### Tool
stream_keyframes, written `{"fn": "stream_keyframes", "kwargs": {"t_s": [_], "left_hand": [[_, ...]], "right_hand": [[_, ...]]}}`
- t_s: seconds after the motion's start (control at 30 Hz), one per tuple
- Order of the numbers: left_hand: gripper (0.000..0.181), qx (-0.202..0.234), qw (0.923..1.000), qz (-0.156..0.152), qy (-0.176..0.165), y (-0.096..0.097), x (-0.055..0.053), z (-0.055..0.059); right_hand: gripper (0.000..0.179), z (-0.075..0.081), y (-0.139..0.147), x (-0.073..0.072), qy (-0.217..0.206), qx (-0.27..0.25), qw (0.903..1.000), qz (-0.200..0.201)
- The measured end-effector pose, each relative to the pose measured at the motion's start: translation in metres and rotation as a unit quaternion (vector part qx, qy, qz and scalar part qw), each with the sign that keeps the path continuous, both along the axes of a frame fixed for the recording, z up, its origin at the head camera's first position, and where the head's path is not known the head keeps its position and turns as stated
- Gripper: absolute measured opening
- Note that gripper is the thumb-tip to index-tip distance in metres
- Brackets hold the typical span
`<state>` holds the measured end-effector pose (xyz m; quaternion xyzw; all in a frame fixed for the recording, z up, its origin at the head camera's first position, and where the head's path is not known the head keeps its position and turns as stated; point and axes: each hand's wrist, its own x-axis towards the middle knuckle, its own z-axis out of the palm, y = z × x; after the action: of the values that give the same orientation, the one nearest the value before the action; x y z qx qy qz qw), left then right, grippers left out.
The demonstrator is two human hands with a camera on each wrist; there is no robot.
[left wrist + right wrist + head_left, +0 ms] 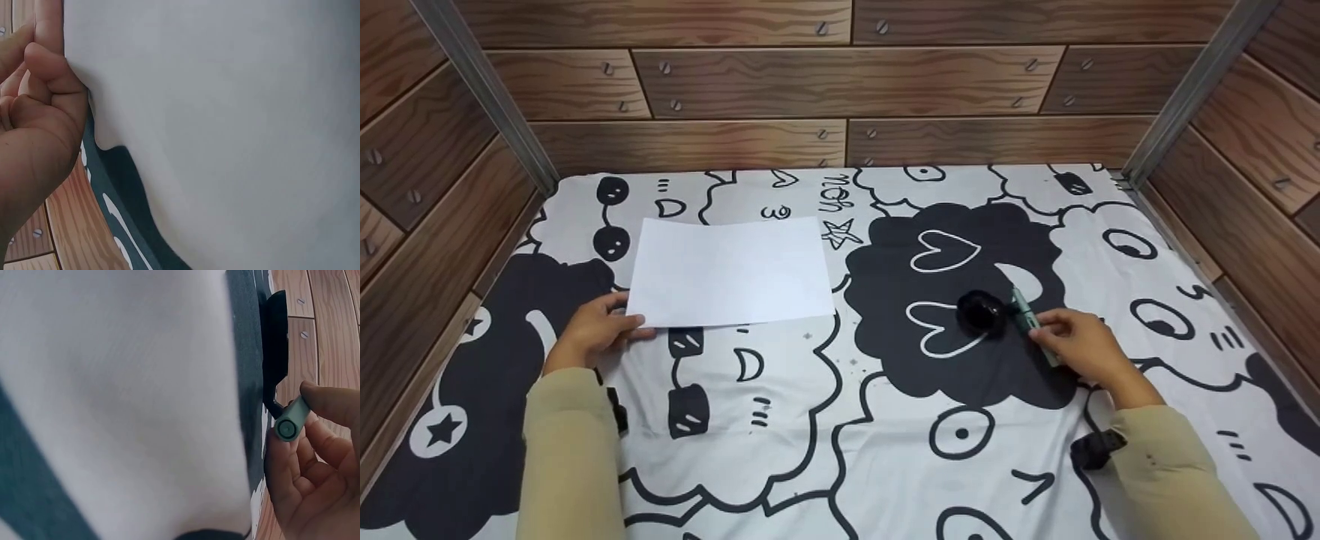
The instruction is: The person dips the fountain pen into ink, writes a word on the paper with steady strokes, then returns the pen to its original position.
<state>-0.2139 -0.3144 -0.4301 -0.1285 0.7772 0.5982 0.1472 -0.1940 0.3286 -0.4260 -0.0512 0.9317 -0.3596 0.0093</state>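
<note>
Green marker [1027, 319] in the right hand [1084, 345], on the right side of the cloth-covered counter [889, 450], is pinched between thumb and fingers, which close only to its thickness, its far end pointing away from the person. That hold looks light and close to the near end, so a knock on the far end would probably twist the marker or pull it free. The likeliest cause is the black rounded object [981, 313] just to its left, whose thin neck reaches the marker; whether the two are joined or merely touching I cannot tell, so a sharp lift might drag the object along or tip it. On the left, the left hand [598, 330] pinches the near left corner of the white sheet of paper [731, 274], thumb and fingers nearly together. A careless tug there could crease that corner or swing the sheet askew, since no hand steadies its right side, and the loose, wrinkled cloth might ruck up beneath it if the wrists drag.
</note>
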Motion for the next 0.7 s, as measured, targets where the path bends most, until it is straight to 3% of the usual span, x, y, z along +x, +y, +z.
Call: {"fn": "stream_keyframes", "kwargs": {"t_s": [0.23,0.43,0.6,0.7], "left_hand": [[0.06,0.021,0.9996,-0.009,0.018,0.002,0.0,-0.002],[0.059,0.022,0.9995,-0.008,0.021,0.008,0.003,-0.003],[0.061,0.018,0.9995,-0.012,0.021,0.016,0.004,-0.002],[0.061,0.02,0.9994,-0.015,0.023,0.023,0.003,0.0]], "right_hand": [[0.031,0.001,-0.002,0.002,0.032,0.006,0.9994,-0.012],[0.031,-0.001,-0.003,0.002,0.032,-0.051,0.998,-0.02],[0.03,-0.004,-0.006,0.0,0.079,-0.071,0.9932,-0.049],[0.03,-0.005,-0.008,-0.002,0.1,-0.109,0.9862,-0.074]]}}
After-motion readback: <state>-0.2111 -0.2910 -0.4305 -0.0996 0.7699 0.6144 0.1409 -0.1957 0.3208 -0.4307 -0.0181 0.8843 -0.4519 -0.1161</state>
